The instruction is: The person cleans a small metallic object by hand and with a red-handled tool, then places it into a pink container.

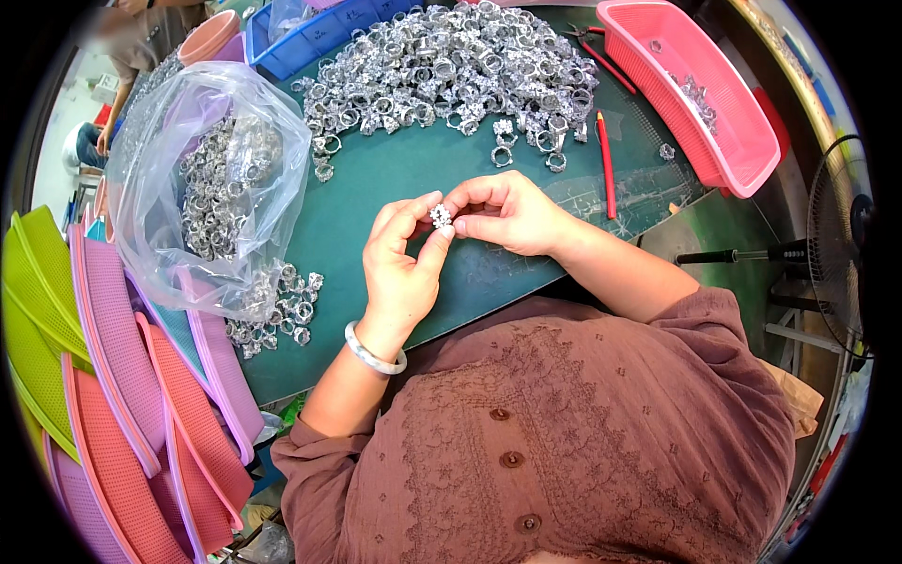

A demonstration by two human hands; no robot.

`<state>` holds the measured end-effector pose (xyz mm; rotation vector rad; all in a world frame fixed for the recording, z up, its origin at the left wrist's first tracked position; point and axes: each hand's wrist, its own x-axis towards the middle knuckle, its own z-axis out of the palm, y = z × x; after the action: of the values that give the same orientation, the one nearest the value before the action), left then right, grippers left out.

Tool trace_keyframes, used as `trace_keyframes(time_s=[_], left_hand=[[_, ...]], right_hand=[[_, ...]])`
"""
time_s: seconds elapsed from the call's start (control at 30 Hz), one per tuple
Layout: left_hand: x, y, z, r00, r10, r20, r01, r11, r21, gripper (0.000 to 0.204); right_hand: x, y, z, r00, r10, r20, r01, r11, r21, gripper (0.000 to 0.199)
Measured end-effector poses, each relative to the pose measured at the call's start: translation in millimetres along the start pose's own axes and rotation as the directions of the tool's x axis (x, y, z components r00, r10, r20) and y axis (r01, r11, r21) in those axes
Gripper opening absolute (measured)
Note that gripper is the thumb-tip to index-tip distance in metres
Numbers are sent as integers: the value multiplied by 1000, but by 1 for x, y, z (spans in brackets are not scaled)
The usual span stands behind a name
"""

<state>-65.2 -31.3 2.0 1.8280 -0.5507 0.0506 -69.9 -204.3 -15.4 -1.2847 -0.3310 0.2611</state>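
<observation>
Between the fingertips of both my hands is a silver ring (440,216) with a cluster of clear stones, held above the green table mat (376,160). My left hand (402,246), with a pale bangle on its wrist, pinches the ring from the left. From the right, my right hand (503,214) grips its edge with thumb and fingers. Beyond my hands lies a large heap of silver rings (451,70). A few loose rings (505,150) sit at the heap's near edge. My fingers hide the ring's band.
At left, a clear plastic bag (272,179) holds more rings, with a small ring pile (287,305) beside it. Stacked coloured baskets (117,338) fill the lower left. A red pencil (605,169), red-handled pliers (611,66), pink basket (686,85) and fan (836,244) stand right. Another person (141,47) is far left.
</observation>
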Motion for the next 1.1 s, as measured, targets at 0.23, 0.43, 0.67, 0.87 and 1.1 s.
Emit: trace_keyframes(time_s=[0.23, 0.43, 0.67, 0.87, 1.1], left_hand=[[0, -2, 0, 1000, -16, 9, 16, 1000, -14, 30], [0, -2, 0, 999, -32, 20, 33, 999, -26, 30], [0, -2, 0, 999, -37, 26, 38, 998, -39, 30], [0, -3, 0, 998, -49, 43, 51, 997, -56, 30], [0, -3, 0, 997, -57, 54, 61, 994, -87, 33]], right_hand=[[0, -1, -1, 1000, 20, -4, -20, 1000, 0, 17], [0, -2, -1, 999, 38, -6, -38, 999, 7, 17], [1, -2, 0, 998, 65, -17, -65, 998, 0, 17], [1, 0, -1, 997, 78, -22, -77, 997, 18, 16], [1, -1, 0, 997, 63, -44, -63, 998, -3, 15]])
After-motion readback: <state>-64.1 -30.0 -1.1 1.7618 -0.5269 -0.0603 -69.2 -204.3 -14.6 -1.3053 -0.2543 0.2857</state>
